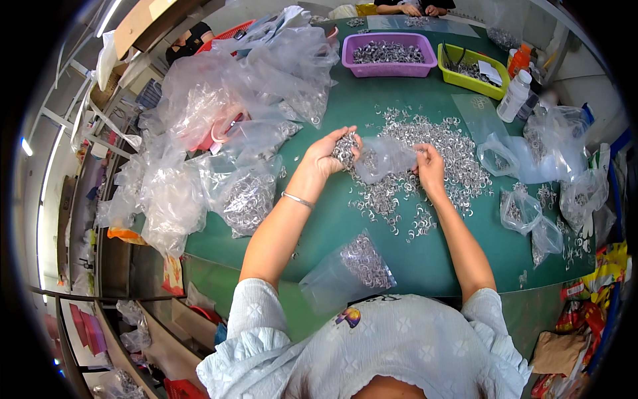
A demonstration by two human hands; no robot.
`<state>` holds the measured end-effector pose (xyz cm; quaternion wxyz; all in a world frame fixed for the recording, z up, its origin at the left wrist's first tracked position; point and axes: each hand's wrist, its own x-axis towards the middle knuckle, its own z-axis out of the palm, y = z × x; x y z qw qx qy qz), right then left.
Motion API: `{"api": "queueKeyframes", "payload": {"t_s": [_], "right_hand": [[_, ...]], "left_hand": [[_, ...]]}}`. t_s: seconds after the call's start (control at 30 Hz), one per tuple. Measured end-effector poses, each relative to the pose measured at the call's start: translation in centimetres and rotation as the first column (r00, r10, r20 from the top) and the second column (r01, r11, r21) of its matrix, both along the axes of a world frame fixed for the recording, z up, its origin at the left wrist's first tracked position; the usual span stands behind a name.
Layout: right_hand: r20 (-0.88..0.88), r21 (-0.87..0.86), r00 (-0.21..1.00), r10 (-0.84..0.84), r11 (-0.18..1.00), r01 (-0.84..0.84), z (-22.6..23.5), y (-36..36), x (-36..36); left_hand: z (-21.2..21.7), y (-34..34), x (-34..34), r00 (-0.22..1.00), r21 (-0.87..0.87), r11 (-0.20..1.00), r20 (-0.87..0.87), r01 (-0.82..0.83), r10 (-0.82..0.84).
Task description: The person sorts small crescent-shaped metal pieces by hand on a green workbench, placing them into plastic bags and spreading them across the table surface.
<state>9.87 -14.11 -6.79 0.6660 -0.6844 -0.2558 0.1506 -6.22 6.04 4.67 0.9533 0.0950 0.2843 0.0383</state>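
My left hand point(324, 151) is cupped around a handful of small silver crescent-shaped metal pieces point(344, 150). A clear plastic bag point(387, 161) stretches between my two hands, its left end next to the handful. My right hand point(430, 167) pinches the right end of this bag. Whether the left fingers also grip the bag is hard to make out. Beneath and beyond the bag, a wide loose pile of the same metal pieces point(458, 159) spreads over the green table point(319, 223). Close to my body lies another clear bag point(365, 261) partly filled with pieces.
Heaped plastic bags point(179, 133) cover the table's left side. At the back stand a purple basin point(387, 72) and a yellow-green basin point(468, 81), both holding metal pieces. A white bottle point(515, 96) and small filled bags point(522, 209) are on the right. Another person's hands point(422, 10) work at the far edge.
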Motion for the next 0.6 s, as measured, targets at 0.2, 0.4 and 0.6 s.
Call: {"api": "queueKeyframes", "payload": {"t_s": [0.2, 0.4, 0.6], "right_hand": [[0.162, -0.103, 0.985, -0.051, 0.992, 0.068, -0.9, -1.2, 1.2], [0.331, -0.248, 0.94, -0.079, 0.954, 0.167, 0.5, -2.9, 1.3], [0.752, -0.04, 0.635, -0.176, 0.949, 0.312, 7.1, -4.1, -5.4]], "left_hand": [[-0.7, 0.2, -2.5, 0.992, -0.064, 0.99, -0.005, -0.122, 0.122], [-2.6, -0.5, -7.7, 0.966, -0.083, 0.963, -0.042, -0.257, 0.254], [-2.9, -3.4, -12.4, 0.926, -0.249, 0.897, 0.002, -0.366, 0.378]]}}
